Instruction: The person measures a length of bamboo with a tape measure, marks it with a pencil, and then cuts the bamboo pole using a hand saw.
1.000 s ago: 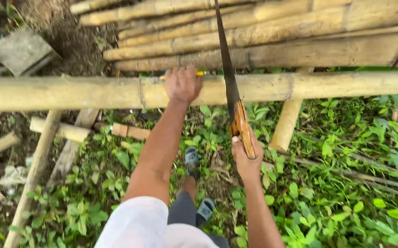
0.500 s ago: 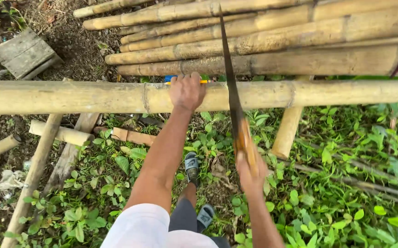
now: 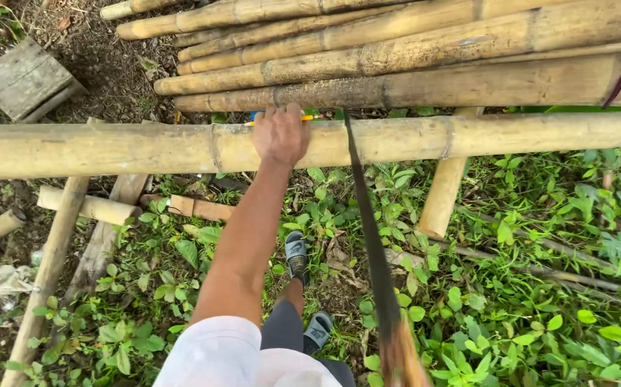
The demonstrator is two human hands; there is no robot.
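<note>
Now I see left hand [image 3: 280,134] flat, fingers curled over bamboo pole [image 3: 131,149] — pinning it for cut. Saw blade [image 3: 365,215] crosses pole just beside hand; right hand's grip — can't tell, out of frame.

This is an outdoor work yard for bamboo, on bare ground. A stack of long yellow-brown bamboo poles [image 3: 411,50] lies at the far side, cut bamboo offcuts [image 3: 88,208] lie at the left, and leafy green weeds [image 3: 540,287] cover the near right ground beside dark bare soil [image 3: 102,64] at the far left.
</note>
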